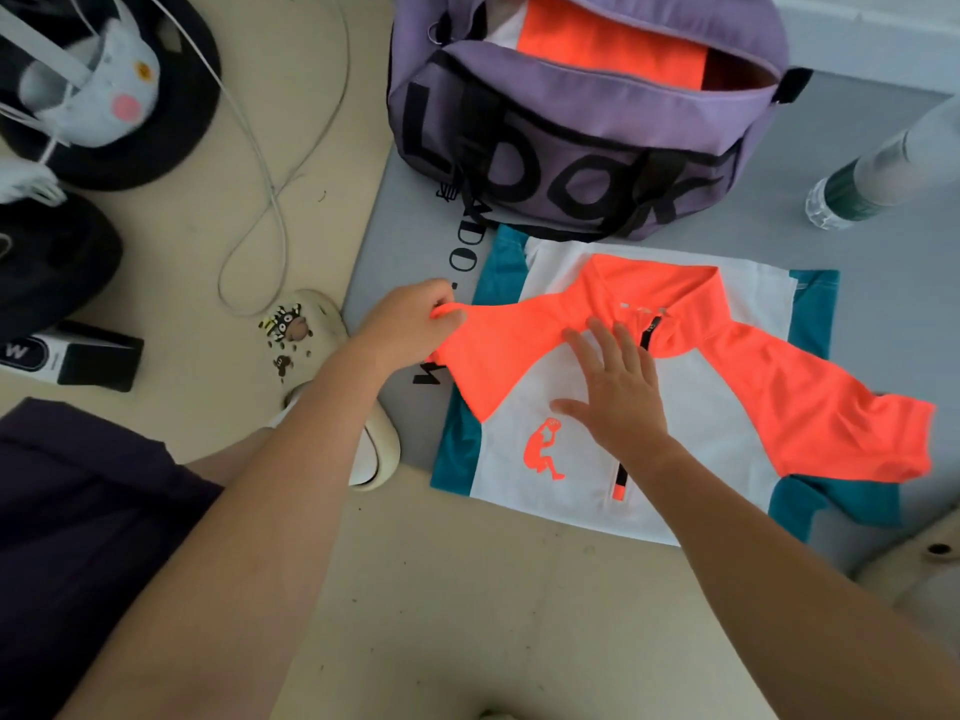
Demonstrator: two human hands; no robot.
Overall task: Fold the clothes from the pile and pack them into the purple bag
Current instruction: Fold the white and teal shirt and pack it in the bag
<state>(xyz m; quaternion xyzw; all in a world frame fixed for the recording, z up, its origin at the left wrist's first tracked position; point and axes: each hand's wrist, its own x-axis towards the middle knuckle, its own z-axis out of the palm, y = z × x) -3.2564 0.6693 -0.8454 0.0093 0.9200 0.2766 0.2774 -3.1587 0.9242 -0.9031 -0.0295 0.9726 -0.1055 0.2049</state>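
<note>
A white shirt [696, 407] with neon orange collar, orange sleeves and teal sides lies flat on a grey mat [415, 210], front up. My left hand [410, 319] pinches the end of its left orange sleeve, lifted slightly off the mat. On the shirt's chest, just below the collar, my right hand [618, 387] presses down with flat, spread fingers. Beyond the shirt stands the purple bag [571, 148] with black lettering. Its top is unzipped, and an orange and white garment [613, 49] lies inside.
A plastic water bottle [872, 174] lies at the right beside the bag. Cream clogs [337, 387] sit left of the mat. White cables [270, 189] loop across the beige floor. Black cushions and a plush toy [109, 85] fill the far left.
</note>
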